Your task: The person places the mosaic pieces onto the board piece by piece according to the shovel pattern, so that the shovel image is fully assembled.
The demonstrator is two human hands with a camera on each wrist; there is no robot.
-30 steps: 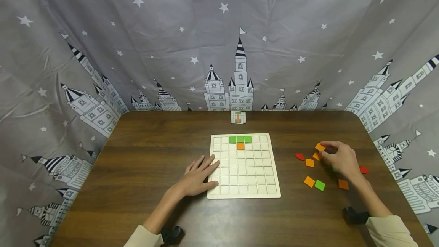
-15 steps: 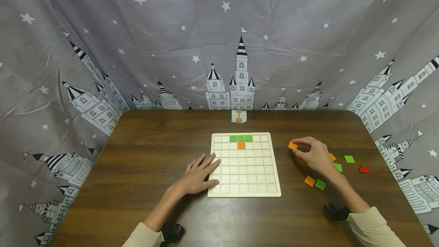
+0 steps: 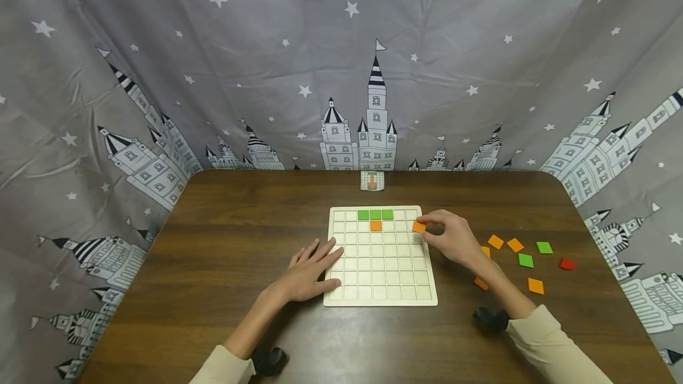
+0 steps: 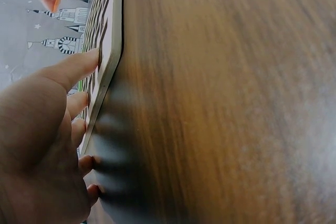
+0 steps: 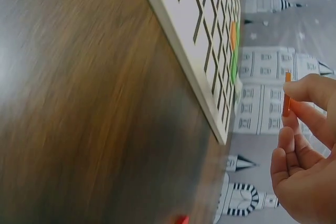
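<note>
A cream grid board (image 3: 380,302) lies flat on the dark wooden table. Three green square tiles (image 3: 376,214) fill part of its far row, and one orange tile (image 3: 376,226) sits under the middle green one. My left hand (image 3: 303,274) rests with fingers spread on the board's left edge; in the left wrist view the thumb (image 4: 79,68) lies on the board's surface. My right hand (image 3: 453,237) pinches an orange square tile (image 5: 287,95) between thumb and fingertips, held over the board's far right part.
Loose orange tiles (image 3: 514,245), green tiles (image 3: 544,248) and a red rounded piece (image 3: 568,264) lie on the table (image 3: 229,212) at right. A small printed pattern card (image 3: 372,181) is at the far edge, before a grey castle-print curtain (image 3: 277,70).
My right hand has picked up an orange tile from the loose pieces and carried it left to the board's right side. The left hand has stayed in place.
</note>
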